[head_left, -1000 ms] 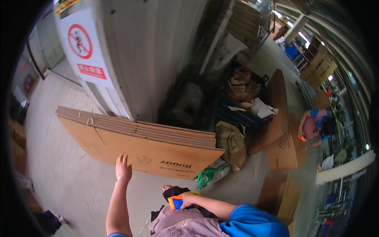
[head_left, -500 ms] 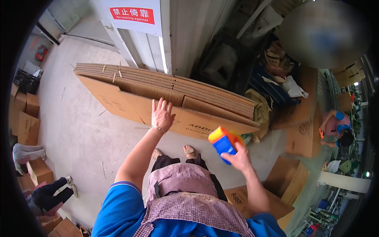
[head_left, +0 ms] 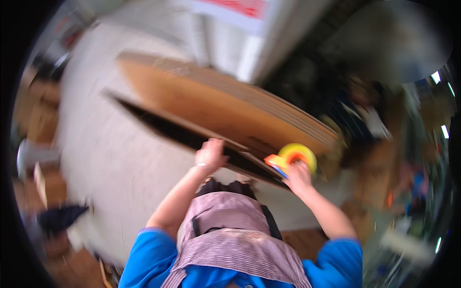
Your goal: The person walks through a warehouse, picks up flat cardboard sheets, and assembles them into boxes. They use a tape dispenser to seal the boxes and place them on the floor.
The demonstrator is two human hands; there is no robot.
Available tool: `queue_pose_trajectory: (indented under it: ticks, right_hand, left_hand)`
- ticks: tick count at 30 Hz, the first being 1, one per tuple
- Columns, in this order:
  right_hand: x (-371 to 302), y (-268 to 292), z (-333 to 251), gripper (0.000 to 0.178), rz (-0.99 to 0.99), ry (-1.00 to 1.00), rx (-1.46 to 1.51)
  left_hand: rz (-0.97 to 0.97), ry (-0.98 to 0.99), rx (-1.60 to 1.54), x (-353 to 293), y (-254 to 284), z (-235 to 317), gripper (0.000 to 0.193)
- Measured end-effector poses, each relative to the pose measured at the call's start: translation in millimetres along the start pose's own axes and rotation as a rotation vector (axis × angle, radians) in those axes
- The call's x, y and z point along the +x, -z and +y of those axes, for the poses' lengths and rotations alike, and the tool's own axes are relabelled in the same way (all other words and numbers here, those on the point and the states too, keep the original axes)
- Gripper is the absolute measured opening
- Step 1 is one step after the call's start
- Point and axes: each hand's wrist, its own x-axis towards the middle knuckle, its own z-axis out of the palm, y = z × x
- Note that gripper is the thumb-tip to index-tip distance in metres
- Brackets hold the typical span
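My left hand (head_left: pixel 210 156) has its fingers over the upper edge of a flattened cardboard box (head_left: pixel 173 129), which stands on edge in front of my legs. That box is pulled away from the stack of flattened cardboard boxes (head_left: pixel 221 105) behind it, and its shadowed side looks dark. My right hand (head_left: pixel 299 175) is closed around a tape dispenser (head_left: pixel 304 150) with a yellow roll and orange and blue parts. The dispenser is near the right part of the pulled box; motion blur hides whether they touch.
Behind the stack is a pale wall post with a red and white sign (head_left: pixel 235 7). Dark bins and bags (head_left: pixel 355 105) stand at the right. Cardboard boxes (head_left: pixel 50 185) and another person's dark-clothed legs (head_left: pixel 62 218) are at the left.
The front flattened box has come away from the stack toward me, with my left hand on its edge. My right hand has turned the tape dispenser, and the whole view has shifted.
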Motion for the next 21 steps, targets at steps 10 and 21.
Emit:
queue_pose_trajectory:
  ticks: [10, 21]
  right_hand:
    - [8.1, -50.0, -7.1, 0.051, 0.133, 0.169, -0.061]
    - [-21.6, -22.3, 3.0, 0.059, -0.185, 0.305, -0.138]
  left_hand:
    - [0.654, 1.210, 0.027, -82.4, 94.4, -272.8, 0.093]
    - [0.886, 1.229, -0.612, -154.3, 104.4, -355.7, 0.041]
